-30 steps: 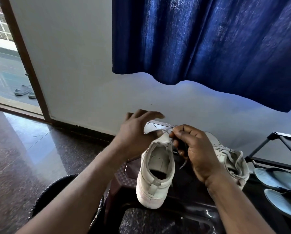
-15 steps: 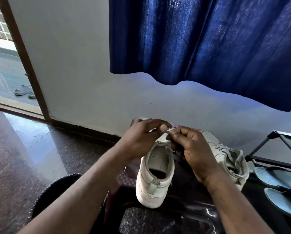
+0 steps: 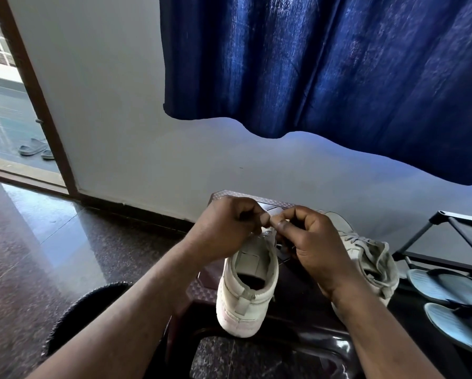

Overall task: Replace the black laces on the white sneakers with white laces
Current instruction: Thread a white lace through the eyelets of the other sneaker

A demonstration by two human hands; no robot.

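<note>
Left hand (image 3: 223, 231), right hand (image 3: 318, 248), pinching lace (image 3: 272, 213) above sneaker (image 3: 245, 294)

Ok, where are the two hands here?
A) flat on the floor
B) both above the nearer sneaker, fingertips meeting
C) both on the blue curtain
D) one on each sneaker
B: the left hand and right hand meet fingertip to fingertip above the nearer sneaker, pinching a pale lace; the other sneaker lies to the right.
</note>
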